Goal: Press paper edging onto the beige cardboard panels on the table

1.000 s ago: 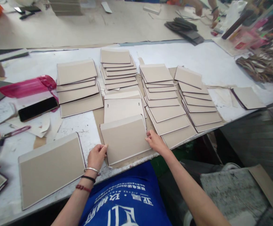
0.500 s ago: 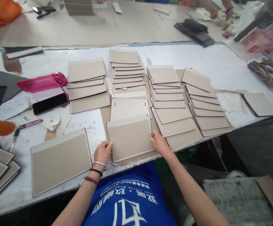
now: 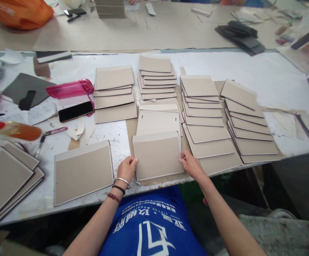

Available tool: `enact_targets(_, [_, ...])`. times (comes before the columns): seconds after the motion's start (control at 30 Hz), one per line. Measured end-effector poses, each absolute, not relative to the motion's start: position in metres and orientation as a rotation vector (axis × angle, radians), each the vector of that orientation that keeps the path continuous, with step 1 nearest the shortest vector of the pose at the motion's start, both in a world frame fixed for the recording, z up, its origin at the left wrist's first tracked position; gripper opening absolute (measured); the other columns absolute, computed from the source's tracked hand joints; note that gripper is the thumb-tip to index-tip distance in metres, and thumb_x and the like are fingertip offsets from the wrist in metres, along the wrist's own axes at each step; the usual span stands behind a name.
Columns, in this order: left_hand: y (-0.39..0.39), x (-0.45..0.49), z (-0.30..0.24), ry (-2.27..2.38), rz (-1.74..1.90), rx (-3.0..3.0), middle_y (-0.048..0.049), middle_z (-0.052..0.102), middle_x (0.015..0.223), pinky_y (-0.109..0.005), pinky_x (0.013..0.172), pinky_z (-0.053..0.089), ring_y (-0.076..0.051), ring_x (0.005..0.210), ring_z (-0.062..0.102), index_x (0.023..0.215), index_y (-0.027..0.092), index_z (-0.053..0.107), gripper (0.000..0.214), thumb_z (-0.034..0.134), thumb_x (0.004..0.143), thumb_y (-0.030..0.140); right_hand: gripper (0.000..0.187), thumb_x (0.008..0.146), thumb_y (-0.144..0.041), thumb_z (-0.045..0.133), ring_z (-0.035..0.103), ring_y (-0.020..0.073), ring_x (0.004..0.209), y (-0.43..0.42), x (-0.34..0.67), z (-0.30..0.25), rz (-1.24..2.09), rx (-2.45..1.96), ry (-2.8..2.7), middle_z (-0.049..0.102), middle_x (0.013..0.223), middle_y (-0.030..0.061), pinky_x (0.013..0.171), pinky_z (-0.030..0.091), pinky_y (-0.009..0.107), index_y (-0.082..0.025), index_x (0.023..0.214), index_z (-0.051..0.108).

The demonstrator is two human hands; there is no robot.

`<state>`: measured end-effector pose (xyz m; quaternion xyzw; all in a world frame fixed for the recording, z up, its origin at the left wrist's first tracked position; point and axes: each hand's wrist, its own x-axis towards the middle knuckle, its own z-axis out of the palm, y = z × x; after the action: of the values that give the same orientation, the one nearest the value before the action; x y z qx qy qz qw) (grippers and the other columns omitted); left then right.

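Note:
A flat beige panel with a paler top strip and dark edges (image 3: 158, 156) lies in front of me at the table's near edge. My left hand (image 3: 128, 169) pinches its left side, thumb against fingers. On the opposite side my right hand (image 3: 191, 164) grips the right edge with closed fingers. Just behind, partly covered by the held panel, is a paler panel with two small dark marks (image 3: 157, 122). Another beige panel (image 3: 83, 172) rests flat to the left of my left hand. To the right of my right hand, overlapping panels (image 3: 209, 131) form a column.
More overlapping panels stand in rows at the back left (image 3: 114, 78), back middle (image 3: 155, 64) and right (image 3: 253, 142). On the left lie a black phone (image 3: 76, 111), a pink case (image 3: 70, 89), an orange-filled bottle (image 3: 23, 131) and a panel stack (image 3: 7, 177).
The view has swung left, so everything on the table appears further right. Both hands still hold the same panel's sides, with little movement relative to the table.

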<state>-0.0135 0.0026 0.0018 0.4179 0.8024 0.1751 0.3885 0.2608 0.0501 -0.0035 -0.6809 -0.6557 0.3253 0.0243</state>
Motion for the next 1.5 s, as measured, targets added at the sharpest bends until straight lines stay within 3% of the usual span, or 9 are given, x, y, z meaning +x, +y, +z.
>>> enact_targets(0.53, [0.006, -0.013, -0.002, 2.067, 0.373, 1.131, 0.0009, 0.056, 0.057, -0.026, 0.057, 0.034, -0.016, 0.06, 0.054, 0.063, 0.02, 0.051, 0.021, 0.045, 0.077, 0.035, 0.006, 0.081, -0.018, 0.048, 0.054, 0.0181, 0.068, 0.047, 0.249, 0.001, 0.833, -2.266, -2.116, 0.057, 0.074, 0.0046, 0.058, 0.031, 0.027, -0.021, 0.086, 0.048])
enact_targets(0.73, [0.008, -0.011, 0.003, 2.093, 0.332, 1.148, 0.0002, 0.056, 0.056, -0.027, 0.059, 0.035, -0.018, 0.061, 0.055, 0.061, 0.021, 0.049, 0.019, 0.046, 0.076, 0.033, 0.011, 0.08, -0.019, 0.054, 0.057, 0.0211, 0.078, 0.038, 0.239, 0.006, 0.593, -2.354, -2.123, 0.055, 0.089, 0.0102, 0.062, 0.036, 0.029, -0.019, 0.089, 0.048])
enact_targets(0.97, [0.01, -0.009, 0.008, 2.114, 0.269, 1.179, -0.0019, 0.054, 0.055, -0.03, 0.06, 0.035, -0.022, 0.062, 0.054, 0.058, 0.022, 0.045, 0.021, 0.045, 0.074, 0.035, 0.018, 0.078, -0.017, 0.056, 0.057, 0.0235, 0.086, 0.036, 0.238, 0.011, 0.713, -2.364, -1.912, 0.058, 0.09, 0.0096, 0.069, 0.04, 0.031, -0.019, 0.094, 0.046])
enact_targets(1.1, [0.009, -0.006, 0.01, 2.165, 0.276, 1.179, -0.0021, 0.055, 0.062, -0.03, 0.061, 0.037, -0.022, 0.066, 0.055, 0.077, 0.02, 0.049, 0.014, 0.046, 0.074, 0.034, 0.019, 0.078, -0.017, 0.055, 0.056, 0.0211, 0.086, 0.033, 0.241, 0.008, 0.699, -2.301, -1.956, 0.057, 0.093, 0.0076, 0.071, 0.04, 0.029, -0.02, 0.095, 0.047])
enact_targets(1.2, [0.008, -0.004, 0.009, 2.179, 0.299, 1.17, -0.0003, 0.053, 0.064, -0.03, 0.059, 0.037, -0.022, 0.065, 0.055, 0.098, 0.018, 0.044, 0.025, 0.046, 0.076, 0.03, 0.019, 0.078, -0.018, 0.055, 0.056, 0.0193, 0.085, 0.031, 0.244, 0.005, 0.683, -2.268, -1.968, 0.056, 0.094, 0.0062, 0.071, 0.039, 0.027, -0.021, 0.096, 0.047])
enact_targets(1.4, [0.008, -0.002, -0.004, 2.198, 0.335, 1.129, 0.0006, 0.051, 0.066, -0.029, 0.061, 0.04, -0.021, 0.069, 0.057, 0.098, 0.018, 0.043, 0.029, 0.052, 0.074, 0.031, 0.015, 0.077, -0.018, 0.054, 0.055, 0.0196, 0.084, 0.037, 0.248, -0.001, 0.768, -2.23, -1.953, 0.056, 0.089, 0.007, 0.07, 0.039, 0.027, -0.019, 0.089, 0.045])
enact_targets(1.5, [0.009, -0.002, -0.012, 2.226, 0.369, 1.089, -0.0041, 0.055, 0.077, -0.031, 0.067, 0.042, -0.023, 0.079, 0.057, 0.094, 0.017, 0.044, 0.031, 0.057, 0.071, 0.034, 0.014, 0.076, -0.02, 0.055, 0.055, 0.0185, 0.076, 0.044, 0.251, -0.002, 0.882, -2.232, -1.936, 0.055, 0.08, 0.0046, 0.067, 0.039, 0.027, -0.019, 0.083, 0.042])
